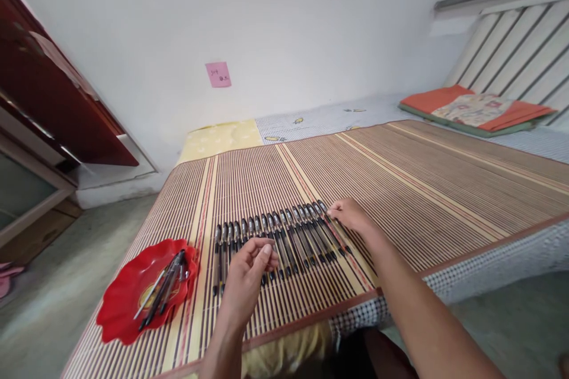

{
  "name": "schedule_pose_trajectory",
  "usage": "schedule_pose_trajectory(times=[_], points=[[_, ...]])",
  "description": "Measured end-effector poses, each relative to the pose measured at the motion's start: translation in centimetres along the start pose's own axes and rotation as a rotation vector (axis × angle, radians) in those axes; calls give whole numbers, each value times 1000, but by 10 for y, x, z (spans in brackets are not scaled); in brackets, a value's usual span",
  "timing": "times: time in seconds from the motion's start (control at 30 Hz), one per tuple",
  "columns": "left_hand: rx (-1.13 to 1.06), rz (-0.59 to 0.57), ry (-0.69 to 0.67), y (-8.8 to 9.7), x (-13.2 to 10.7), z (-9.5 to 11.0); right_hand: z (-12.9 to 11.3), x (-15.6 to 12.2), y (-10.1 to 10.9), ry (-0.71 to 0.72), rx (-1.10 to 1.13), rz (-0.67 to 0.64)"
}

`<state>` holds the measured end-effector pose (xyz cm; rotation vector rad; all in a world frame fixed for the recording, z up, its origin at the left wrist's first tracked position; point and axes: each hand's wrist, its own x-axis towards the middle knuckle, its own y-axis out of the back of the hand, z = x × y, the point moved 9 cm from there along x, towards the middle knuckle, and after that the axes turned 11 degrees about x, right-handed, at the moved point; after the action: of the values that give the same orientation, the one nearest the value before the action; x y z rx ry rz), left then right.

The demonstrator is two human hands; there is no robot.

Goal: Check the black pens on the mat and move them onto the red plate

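A row of black-capped pens [291,251] lies side by side on a striped bamboo mat, caps pointing away from me. At the row's right end, my right hand [349,213] has its fingers pinched at the capped end of the last pen [340,238]. My left hand [249,269] hovers over the row's left half with loosely curled fingers and nothing visible in it, hiding the middle of several pens. To the left stands a red wavy-rimmed plate [116,299] with several loose pens [162,293] in it.
The bamboo mat [400,189] covers a bed beside a white wall. A folded orange and floral cloth [475,108] lies at the far right by a slatted headboard [524,53]. A pink note [218,74] is stuck on the wall. The bed's front edge is close to me.
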<state>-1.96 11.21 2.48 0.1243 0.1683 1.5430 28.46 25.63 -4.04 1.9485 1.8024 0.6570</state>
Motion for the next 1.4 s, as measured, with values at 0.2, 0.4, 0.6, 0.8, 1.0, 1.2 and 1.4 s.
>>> schedule_pose_trajectory(times=[0.2,0.4,0.6,0.8,1.0,1.2,1.4], points=[[-9,10,8,0,2,-1,10,-9,-2,-17,-41,-8],[10,-27,-1,-3,1,0,4,-12,-5,-13,-59,11],[14,-22,2,-1,3,-1,8,-24,-1,-19,-42,6],[21,-41,-4,-5,2,3,14,-29,-9,-34,-15,8],[7,-39,-6,-2,3,-1,13,-32,-10,-30,-27,17],[9,-54,-5,-3,3,-3,7,-40,-10,-8,-48,29],[17,-56,2,-4,2,-2,8,-42,-11,-6,-50,41]])
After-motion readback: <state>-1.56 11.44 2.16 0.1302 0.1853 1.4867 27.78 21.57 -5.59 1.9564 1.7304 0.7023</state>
